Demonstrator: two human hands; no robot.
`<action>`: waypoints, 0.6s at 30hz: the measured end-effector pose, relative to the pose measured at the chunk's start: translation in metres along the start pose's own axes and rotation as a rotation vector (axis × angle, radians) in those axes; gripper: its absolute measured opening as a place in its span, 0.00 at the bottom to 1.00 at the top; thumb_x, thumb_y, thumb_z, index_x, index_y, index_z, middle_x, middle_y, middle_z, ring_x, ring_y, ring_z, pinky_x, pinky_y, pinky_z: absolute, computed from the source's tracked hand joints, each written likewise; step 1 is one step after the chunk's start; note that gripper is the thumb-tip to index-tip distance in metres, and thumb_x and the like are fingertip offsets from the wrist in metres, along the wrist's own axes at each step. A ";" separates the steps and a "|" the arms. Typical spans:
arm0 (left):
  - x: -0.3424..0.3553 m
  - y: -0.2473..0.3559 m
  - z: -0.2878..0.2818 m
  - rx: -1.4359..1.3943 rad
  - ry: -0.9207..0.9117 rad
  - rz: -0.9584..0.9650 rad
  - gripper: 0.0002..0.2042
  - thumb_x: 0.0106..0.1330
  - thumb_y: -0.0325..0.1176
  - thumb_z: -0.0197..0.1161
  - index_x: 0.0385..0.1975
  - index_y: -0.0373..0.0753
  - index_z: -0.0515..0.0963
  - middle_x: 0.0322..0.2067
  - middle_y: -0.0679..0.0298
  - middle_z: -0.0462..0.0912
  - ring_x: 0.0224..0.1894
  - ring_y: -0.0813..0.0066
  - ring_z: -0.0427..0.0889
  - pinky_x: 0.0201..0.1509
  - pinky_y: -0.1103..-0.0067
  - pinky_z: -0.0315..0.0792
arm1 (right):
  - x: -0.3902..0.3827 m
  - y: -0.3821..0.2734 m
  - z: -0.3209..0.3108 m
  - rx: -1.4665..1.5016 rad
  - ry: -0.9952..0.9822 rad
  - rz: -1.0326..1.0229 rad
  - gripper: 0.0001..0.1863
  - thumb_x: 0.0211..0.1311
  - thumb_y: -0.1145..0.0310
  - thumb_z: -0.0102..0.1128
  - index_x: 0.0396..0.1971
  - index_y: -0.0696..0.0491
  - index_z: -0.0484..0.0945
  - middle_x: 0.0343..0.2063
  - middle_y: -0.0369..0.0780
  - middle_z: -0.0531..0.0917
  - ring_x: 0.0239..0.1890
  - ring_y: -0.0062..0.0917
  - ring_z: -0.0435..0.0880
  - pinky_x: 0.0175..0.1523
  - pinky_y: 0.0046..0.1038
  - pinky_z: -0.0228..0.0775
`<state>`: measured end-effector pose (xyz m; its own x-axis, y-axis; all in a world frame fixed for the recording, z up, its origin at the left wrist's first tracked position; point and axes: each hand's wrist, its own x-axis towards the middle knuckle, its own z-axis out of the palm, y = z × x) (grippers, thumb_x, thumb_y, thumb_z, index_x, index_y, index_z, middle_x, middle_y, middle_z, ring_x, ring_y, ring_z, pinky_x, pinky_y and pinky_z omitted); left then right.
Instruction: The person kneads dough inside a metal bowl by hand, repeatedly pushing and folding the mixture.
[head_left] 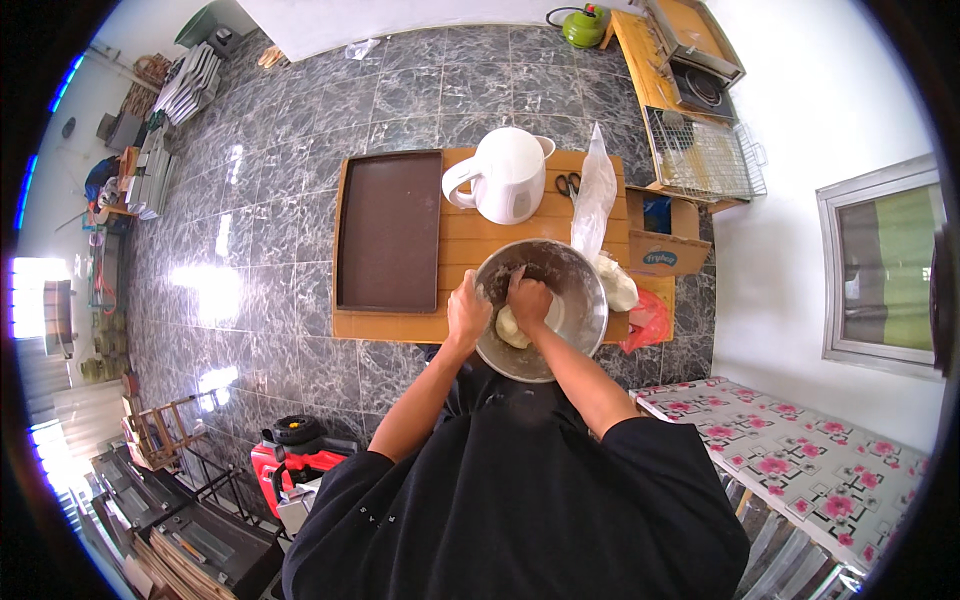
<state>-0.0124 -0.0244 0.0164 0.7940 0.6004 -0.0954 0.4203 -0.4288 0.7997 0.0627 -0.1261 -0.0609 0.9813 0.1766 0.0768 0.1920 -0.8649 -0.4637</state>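
Note:
A steel mixing bowl (575,315) sits at the front of the low wooden table (390,325), with pale dough (510,325) in it. My left hand (468,310) grips the bowl's left rim. My right hand (530,305) is inside, fingers curled, just above the dough against the residue-streaked inner side; what its fingertips hold, if anything, is hidden. Behind the bowl stand a white kettle (505,180) and black scissors (568,185). Right of these lie a long translucent bag (592,195), a bag of white material (618,290) and a red plastic bag (647,318).
A brown tray (388,230) occupies the table's left side. A cardboard box (680,230) is at the right, below a bench with burner (698,90) and wire rack. A green gas cylinder (582,28) stands behind. A flowered surface (800,460) and red machine (300,460) flank me.

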 end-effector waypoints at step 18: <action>-0.002 -0.014 0.005 0.072 -0.013 -0.027 0.23 0.52 0.23 0.56 0.52 0.32 0.70 0.34 0.40 0.81 0.39 0.38 0.80 0.43 0.56 0.73 | 0.006 0.019 -0.085 0.149 -0.507 -0.103 0.21 0.65 0.62 0.55 0.51 0.61 0.76 0.53 0.59 0.74 0.54 0.48 0.77 0.51 0.44 0.72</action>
<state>-0.0174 -0.0231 0.0026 0.7877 0.6033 -0.1244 0.4717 -0.4609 0.7518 0.0740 -0.1815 0.0058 0.8196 0.4939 -0.2902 0.2467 -0.7615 -0.5994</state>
